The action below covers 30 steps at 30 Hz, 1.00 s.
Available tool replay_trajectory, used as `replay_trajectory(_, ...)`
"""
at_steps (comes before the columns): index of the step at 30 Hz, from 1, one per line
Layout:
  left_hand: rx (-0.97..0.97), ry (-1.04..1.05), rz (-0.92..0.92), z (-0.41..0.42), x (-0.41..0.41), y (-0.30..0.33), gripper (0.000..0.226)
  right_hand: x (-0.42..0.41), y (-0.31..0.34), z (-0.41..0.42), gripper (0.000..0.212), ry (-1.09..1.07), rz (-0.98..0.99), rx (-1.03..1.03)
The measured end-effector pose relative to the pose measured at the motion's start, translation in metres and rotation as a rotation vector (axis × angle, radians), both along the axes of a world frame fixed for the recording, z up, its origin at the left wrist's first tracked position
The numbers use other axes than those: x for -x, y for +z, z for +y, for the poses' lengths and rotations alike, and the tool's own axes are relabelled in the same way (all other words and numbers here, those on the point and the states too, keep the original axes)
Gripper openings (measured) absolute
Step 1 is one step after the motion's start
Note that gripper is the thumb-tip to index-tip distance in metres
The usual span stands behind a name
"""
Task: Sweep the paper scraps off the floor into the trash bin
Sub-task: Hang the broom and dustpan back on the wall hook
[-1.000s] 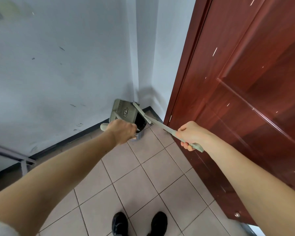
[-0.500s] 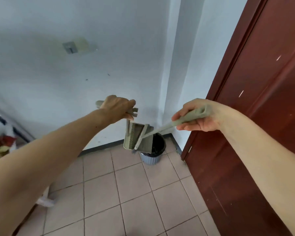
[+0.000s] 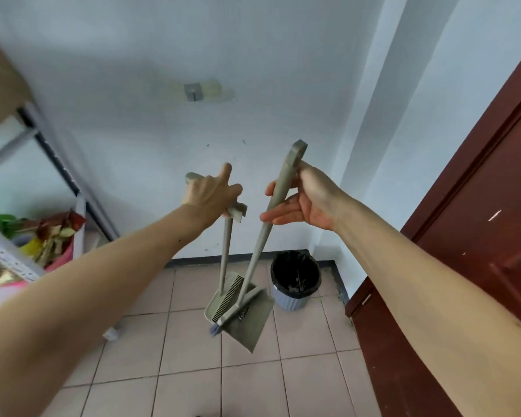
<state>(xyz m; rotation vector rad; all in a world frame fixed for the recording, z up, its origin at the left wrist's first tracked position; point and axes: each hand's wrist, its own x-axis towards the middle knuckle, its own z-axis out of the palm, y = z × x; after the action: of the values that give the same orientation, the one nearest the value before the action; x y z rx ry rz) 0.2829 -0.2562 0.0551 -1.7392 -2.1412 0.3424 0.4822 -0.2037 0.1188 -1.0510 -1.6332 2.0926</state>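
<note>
My left hand (image 3: 211, 195) grips the top handle of a grey-green dustpan (image 3: 247, 322), which hangs above the tiled floor. My right hand (image 3: 306, 200) holds the long handle of a matching broom (image 3: 254, 260) near its top end, fingers loosely wrapped. The broom's head rests against the inside of the dustpan. A blue trash bin (image 3: 295, 279) with a black liner stands in the corner, just right of and behind the dustpan. No paper scraps show on the floor.
A dark red wooden door (image 3: 463, 266) fills the right side. A metal shelf rack (image 3: 27, 164) with colourful bags stands at the left. A small hook (image 3: 193, 91) is fixed high on the white wall. Beige tiles (image 3: 193, 371) cover the floor.
Both hands lifted the dustpan and broom away from the bin's mouth; they now hang to the bin's left. The view has tilted up and back, so the bin is fully visible.
</note>
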Motion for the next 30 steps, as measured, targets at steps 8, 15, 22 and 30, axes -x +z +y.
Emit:
replay_trajectory(8,-0.123,-0.023,-0.595,0.001,0.053,-0.026,0.041,0.050,-0.016,0.013,0.107,0.141,0.062,-0.085)
replay_trajectory(15,-0.069,-0.087,-0.861,0.005,0.067,-0.030,0.125,0.105,-0.021,0.022,0.011,0.142,0.042,-0.609)
replay_trajectory(22,-0.224,-0.108,-0.929,0.027,0.099,-0.024,0.132,0.158,-0.016,0.039,0.013,0.071,0.064,-0.819)
replay_trajectory(30,-0.368,-0.370,-1.066,0.059,0.139,-0.026,0.119,0.198,-0.006,0.063,0.028,0.004,0.080,-0.887)
